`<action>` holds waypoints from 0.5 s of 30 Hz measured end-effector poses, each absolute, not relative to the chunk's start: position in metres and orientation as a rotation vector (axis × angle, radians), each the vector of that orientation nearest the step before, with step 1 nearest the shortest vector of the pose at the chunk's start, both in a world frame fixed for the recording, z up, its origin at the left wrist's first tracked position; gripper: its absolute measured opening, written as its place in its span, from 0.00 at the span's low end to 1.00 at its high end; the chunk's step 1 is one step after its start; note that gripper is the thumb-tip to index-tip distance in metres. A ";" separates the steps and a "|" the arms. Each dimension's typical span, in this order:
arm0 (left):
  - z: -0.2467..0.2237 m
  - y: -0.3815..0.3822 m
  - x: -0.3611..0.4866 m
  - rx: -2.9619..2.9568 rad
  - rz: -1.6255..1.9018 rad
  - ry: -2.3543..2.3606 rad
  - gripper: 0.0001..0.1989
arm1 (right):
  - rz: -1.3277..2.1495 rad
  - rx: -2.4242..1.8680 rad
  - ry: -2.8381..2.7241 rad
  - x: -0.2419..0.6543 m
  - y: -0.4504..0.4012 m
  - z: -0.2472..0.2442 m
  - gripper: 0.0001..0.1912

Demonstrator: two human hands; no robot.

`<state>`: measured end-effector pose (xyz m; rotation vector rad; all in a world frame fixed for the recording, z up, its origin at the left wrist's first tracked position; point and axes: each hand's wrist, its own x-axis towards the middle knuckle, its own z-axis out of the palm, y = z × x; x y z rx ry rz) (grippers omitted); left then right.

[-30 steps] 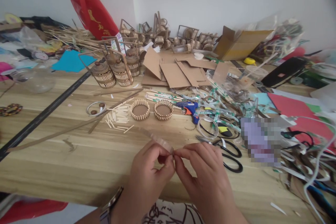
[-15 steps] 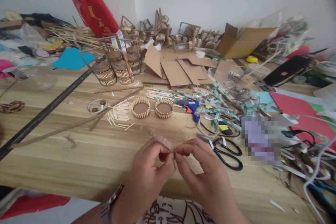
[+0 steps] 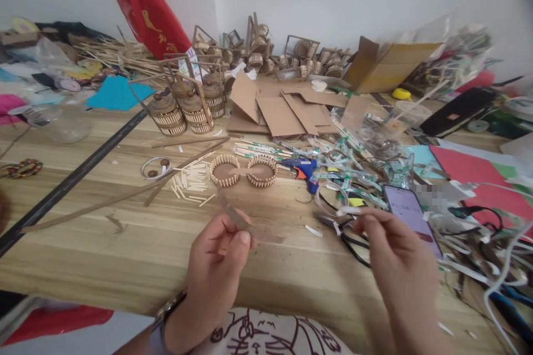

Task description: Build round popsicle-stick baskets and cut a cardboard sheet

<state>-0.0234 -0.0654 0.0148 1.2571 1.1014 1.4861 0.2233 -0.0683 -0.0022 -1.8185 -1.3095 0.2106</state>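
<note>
My left hand (image 3: 222, 258) is closed, pinching a narrow brown strip (image 3: 233, 215) between thumb and forefinger above the table. The strip slants up to the left and its right end is smeared. To the right, my right hand (image 3: 400, 266) has thumb and fingers pressed together over the black-handled scissors (image 3: 353, 244), partly hiding them. A small white strip (image 3: 348, 211) shows at its fingertips. Beyond my hands stand two round cups ringed with short wooden sticks, a left cup (image 3: 225, 178) and a right cup (image 3: 263, 182).
Loose short sticks (image 3: 189, 180) lie left of the cups. A blue glue gun (image 3: 306, 171) and a clear tape roll (image 3: 331, 198) lie to the right, near a phone (image 3: 410, 213). Cardboard sheets (image 3: 278, 113) and finished little buckets (image 3: 197, 111) stand farther back. A white scrap (image 3: 313, 231) lies mid-table.
My hands have parted: the left moved slightly left with the brown strip, the right moved right over the scissors with a white strip. A white scrap now lies between them.
</note>
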 end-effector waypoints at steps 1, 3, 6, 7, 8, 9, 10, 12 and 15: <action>0.014 -0.065 -0.024 1.219 1.459 1.065 0.06 | 0.064 -1.867 -1.399 0.236 -0.068 -0.005 0.13; 0.011 -0.063 -0.024 1.131 1.394 0.985 0.06 | -0.222 -1.864 -1.561 0.257 -0.067 -0.008 0.14; 0.007 -0.063 -0.024 1.015 1.291 0.869 0.06 | -0.470 -1.885 -1.595 0.266 -0.067 -0.006 0.13; 0.006 -0.063 -0.023 0.993 1.258 0.836 0.06 | -0.497 -1.881 -1.583 0.263 -0.067 -0.004 0.13; 0.005 -0.063 -0.022 0.978 1.224 0.809 0.06 | -0.504 -1.840 -1.592 0.258 -0.067 0.000 0.13; 0.006 -0.063 -0.021 0.967 1.194 0.786 0.06 | -0.489 -1.753 -1.628 0.251 -0.068 0.005 0.10; 0.007 -0.063 -0.020 0.958 1.159 0.764 0.06 | -0.457 -1.622 -1.688 0.242 -0.069 0.010 0.06; 0.010 -0.063 -0.016 0.938 1.067 0.710 0.07 | -0.367 -1.293 -1.830 0.223 -0.071 0.023 0.07; 0.016 -0.062 -0.008 0.897 0.892 0.585 0.06 | -0.252 -0.986 -1.946 0.199 -0.075 0.041 0.10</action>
